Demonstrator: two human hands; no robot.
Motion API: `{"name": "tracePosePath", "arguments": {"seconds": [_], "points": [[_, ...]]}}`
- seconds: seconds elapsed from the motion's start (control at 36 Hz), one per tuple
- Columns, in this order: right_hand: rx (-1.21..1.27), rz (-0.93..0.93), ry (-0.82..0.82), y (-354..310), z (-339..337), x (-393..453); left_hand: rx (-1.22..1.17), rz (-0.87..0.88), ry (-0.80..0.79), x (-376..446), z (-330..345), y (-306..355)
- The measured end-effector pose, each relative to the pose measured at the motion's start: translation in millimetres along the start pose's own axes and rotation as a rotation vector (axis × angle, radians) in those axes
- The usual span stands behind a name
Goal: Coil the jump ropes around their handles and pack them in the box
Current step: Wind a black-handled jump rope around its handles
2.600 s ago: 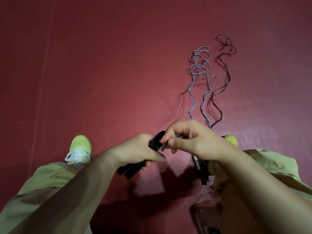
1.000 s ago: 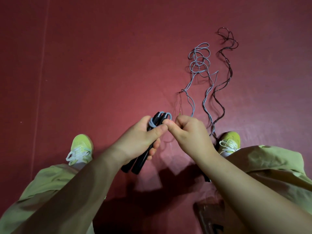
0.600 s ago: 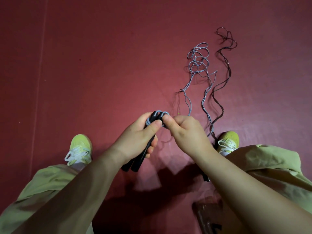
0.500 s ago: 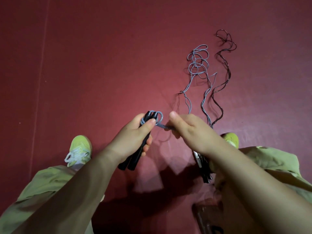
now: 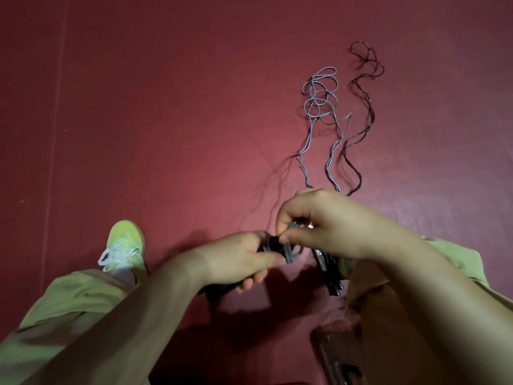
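So the pair of black handles (image 5: 270,245) is sitting in my left hand (image 5: 238,259), fingers wrapped around them with the thumb pressed along the top, and the butt ends (image 5: 219,291) stick out below my palm. A few turns of the grey rope (image 5: 291,252) are already looped around the top of the handles. My right hand (image 5: 327,223) is just above and touching that spot, thumb and forefinger pinching the grey rope right at the wraps.

From there the rest of the grey rope (image 5: 319,104) trails away over the floor and ends in a loose tangle of loops up ahead. Just beside it on the right is a second, dark jump rope (image 5: 366,107), wavy, with its own little knot of loops at the far end. Its handles (image 5: 330,276) look like the dark sticks lying under my right wrist, near my right leg, partly hidden.

Floor is a dark red mat (image 5: 166,120). My left yellow-green sneaker (image 5: 125,248) with white laces is off to the left, olive trousers (image 5: 69,315) on both sides. Down by my right forearm there's something clear and boxy (image 5: 336,354) with a dark mark on it, too blurry to read. No readable brand or lettering anywhere else.
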State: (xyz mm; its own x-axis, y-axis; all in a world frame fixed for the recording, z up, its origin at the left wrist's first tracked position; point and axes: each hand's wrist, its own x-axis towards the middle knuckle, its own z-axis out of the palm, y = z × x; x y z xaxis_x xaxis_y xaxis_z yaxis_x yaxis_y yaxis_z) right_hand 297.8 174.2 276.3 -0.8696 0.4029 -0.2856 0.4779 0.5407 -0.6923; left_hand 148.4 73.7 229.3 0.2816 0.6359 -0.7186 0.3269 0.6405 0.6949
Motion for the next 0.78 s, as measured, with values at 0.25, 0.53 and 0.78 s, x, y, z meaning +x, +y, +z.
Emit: {"name": "tracePosePath", "arguments": {"seconds": [0.25, 0.53, 0.78], "points": [[0.649, 0.111, -0.101, -1.4, 2.0, 4.7, -0.228, 0.187, -0.273, -24.5, 6.4, 15.5], [0.847, 0.164, 0.169, -3.2, 10.3, 13.8, -0.705, 0.325, 0.009, -25.4, -17.8, 11.5], [0.697, 0.245, 0.147, -3.2, 21.1, 16.0, -0.55, 0.155, 0.159, -19.6, -19.1, 10.7]]}}
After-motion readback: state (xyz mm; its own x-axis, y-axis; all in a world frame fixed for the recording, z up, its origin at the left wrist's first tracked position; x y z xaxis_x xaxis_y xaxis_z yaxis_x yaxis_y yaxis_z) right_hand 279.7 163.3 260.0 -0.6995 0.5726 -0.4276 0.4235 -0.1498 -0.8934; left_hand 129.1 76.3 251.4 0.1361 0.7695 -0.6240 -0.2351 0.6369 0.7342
